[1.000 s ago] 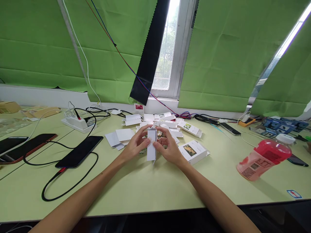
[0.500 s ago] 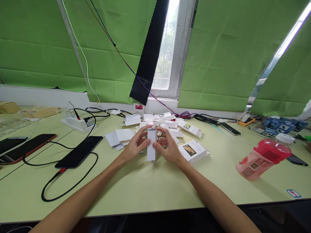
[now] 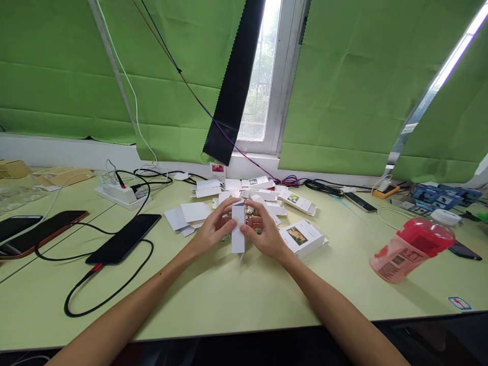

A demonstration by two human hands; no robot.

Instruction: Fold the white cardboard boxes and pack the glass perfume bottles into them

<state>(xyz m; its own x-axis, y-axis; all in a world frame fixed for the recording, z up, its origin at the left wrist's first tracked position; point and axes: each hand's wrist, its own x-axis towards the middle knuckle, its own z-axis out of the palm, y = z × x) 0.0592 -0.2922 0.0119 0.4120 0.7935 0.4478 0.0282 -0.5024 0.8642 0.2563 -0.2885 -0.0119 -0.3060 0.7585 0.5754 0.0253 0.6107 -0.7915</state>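
Between my two hands stands a small white cardboard box (image 3: 238, 235), narrow side towards me, with a flap sticking out at its lower end. My left hand (image 3: 214, 227) grips it from the left, thumb on the near face. From the other side my right hand (image 3: 266, 231) holds it, thumb also on the near face and fingers curled behind. Just right of my right hand lies a white box with a yellow flower picture (image 3: 301, 238). Flat white cartons (image 3: 196, 212) lie left of my left hand. Small shiny items behind the held box are partly hidden.
More white boxes (image 3: 297, 200) are piled behind my hands. A phone on a cable (image 3: 125, 238) and a power strip (image 3: 121, 193) lie to the left. A pink drink bottle (image 3: 414, 248) is on the right. The table's front edge (image 3: 229, 334) runs below my forearms.
Almost nothing differs. Both hands keep their hold on the white box, and the view has shifted very slightly.
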